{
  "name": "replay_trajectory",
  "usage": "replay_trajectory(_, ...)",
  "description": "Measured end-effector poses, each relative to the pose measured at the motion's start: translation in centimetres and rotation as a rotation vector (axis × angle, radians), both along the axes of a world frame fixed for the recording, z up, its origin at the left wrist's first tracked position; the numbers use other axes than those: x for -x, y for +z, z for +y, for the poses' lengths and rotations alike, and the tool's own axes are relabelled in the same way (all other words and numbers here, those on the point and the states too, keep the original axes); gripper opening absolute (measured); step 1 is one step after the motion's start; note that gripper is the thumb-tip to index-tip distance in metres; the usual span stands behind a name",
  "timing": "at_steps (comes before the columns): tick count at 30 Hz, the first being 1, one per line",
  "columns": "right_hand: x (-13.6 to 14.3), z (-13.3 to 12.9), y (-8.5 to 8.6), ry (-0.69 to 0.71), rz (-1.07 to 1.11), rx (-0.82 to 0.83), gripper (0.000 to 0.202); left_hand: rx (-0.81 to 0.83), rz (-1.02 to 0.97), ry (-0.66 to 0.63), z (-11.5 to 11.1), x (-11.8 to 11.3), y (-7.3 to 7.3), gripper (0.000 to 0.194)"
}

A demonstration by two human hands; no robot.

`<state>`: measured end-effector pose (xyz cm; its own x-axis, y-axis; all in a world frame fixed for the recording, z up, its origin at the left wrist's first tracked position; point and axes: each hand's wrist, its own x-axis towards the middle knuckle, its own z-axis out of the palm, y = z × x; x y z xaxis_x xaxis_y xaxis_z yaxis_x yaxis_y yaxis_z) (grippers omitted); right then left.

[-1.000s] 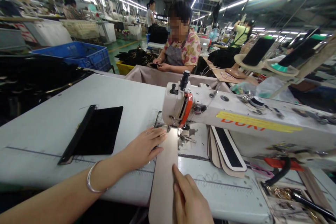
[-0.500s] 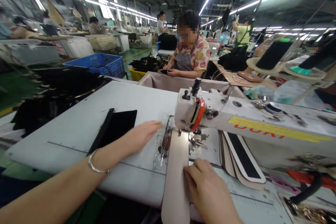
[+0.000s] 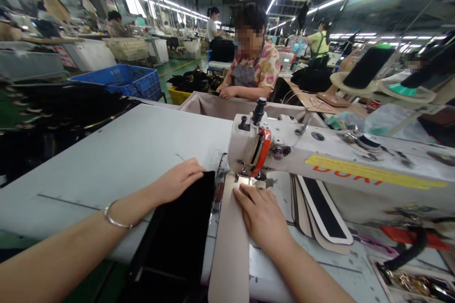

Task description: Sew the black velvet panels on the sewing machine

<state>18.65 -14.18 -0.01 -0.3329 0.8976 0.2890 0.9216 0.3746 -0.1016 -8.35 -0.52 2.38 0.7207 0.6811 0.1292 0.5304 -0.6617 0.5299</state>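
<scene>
A long beige strip with a rounded end point(image 3: 229, 241) lies lengthwise under the needle of a white sewing machine point(image 3: 245, 144). My right hand point(image 3: 265, 215) rests on the strip's right edge just in front of the presser foot, fingers stretched out and lying flat. Left of the strip, my left hand point(image 3: 181, 177) grips the far edge of a black fabric piece point(image 3: 177, 232), fingers pressed together on it. The black piece hangs toward me past the table's front edge, and its near end blends into the dark below.
Several rounded beige pieces, the top one white-edged with a black middle point(image 3: 325, 206), lie right of the needle. Pink-handled scissors point(image 3: 377, 244) sit beside them. Thread cones point(image 3: 373, 66) stand at right. A co-worker point(image 3: 252, 64) works behind a fabric-lined bin point(image 3: 199, 102); a blue crate point(image 3: 142, 83) stands at left.
My left hand has taken hold of the black fabric piece and drawn it right and toward me, beside the strip. My right hand has moved forward along the strip, closer to the needle.
</scene>
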Motion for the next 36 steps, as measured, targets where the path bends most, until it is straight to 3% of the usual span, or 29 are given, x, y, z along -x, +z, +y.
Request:
replay_trajectory(4, 0.1, 0.1, 0.3, -0.025, 0.019, 0.026, 0.047, 0.069, -0.055, 0.087, -2.3, -6.2, -0.3, 0.015)
replay_trajectory(8, 0.0, 0.2, 0.2, -0.024, -0.01, 0.042, 0.051, 0.06, -0.068, 0.12, -2.1, -8.4, -0.7, 0.006)
replay_trajectory(26, 0.0, 0.3, -0.2, -0.026, -0.023, -0.002, 0.053, -0.055, -0.031, 0.162, -1.9, -9.1, -0.9, 0.009)
replay_trajectory(28, -0.1, 0.3, -0.1, -0.02, -0.001, 0.011, 0.05, -0.144, -0.012, 0.116, -2.6, -8.7, -0.6, 0.011)
replay_trajectory(32, -0.4, 0.2, 0.1, 0.006, 0.043, 0.038, 0.045, -0.243, 0.085, -0.108, -4.7, -7.6, -0.1, 0.021)
replay_trajectory(36, -0.5, 0.1, -0.1, 0.0, 0.043, 0.015, 0.047, -0.23, 0.139, -0.143, -5.3, -7.0, -0.2, 0.028)
